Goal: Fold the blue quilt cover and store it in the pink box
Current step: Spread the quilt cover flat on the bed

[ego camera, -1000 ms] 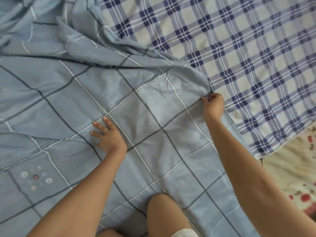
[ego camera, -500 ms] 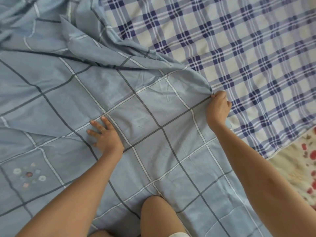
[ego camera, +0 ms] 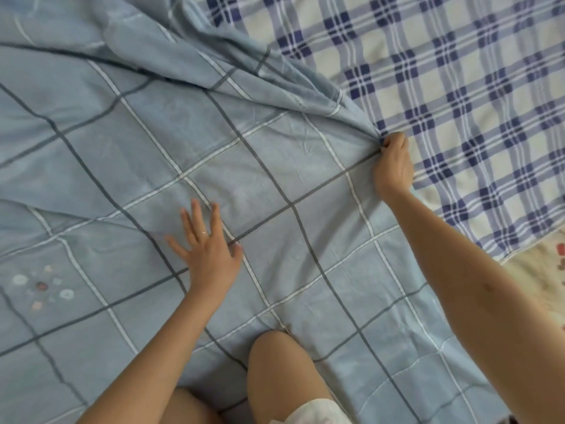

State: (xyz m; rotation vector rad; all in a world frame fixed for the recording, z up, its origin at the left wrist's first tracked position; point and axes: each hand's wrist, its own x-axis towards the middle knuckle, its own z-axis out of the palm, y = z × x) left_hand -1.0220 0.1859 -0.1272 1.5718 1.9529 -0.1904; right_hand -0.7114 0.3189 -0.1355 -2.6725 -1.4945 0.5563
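- Blue quilt cover [ego camera: 214, 142] is lying spread out over the bed and filling most of the view. Its right edge is running diagonally across a checked sheet [ego camera: 458, 87].
- Left hand [ego camera: 208, 252] is lying flat on the cover near the middle, with fingers straight and spread and the palm pressing down. It is gripping nothing.
- Right hand [ego camera: 394, 166] is pinching the cover's edge, fingers curled round a small bunch of fabric, right where the cover meets the checked sheet.
- Cloth between the two hands is looking mostly flat, with a few small creases. Beyond the right hand it is rumpling into loose folds running toward the top of the view.
- Person is kneeling on the cover, with a knee [ego camera: 281, 368] showing at bottom centre.
- Pink box is not showing anywhere in view.
- Step in hand, by my read: pulling the cover taut and smoothing it ahead of a fold. No neat fold is showing, so the task is looking early.
- Next move is likely calling for the right hand to carry the pinched edge across while the left hand anchors the middle.
- The rumpled top part needs straightening first, or the fold risks going crooked. The knee on the cloth may need shifting too.
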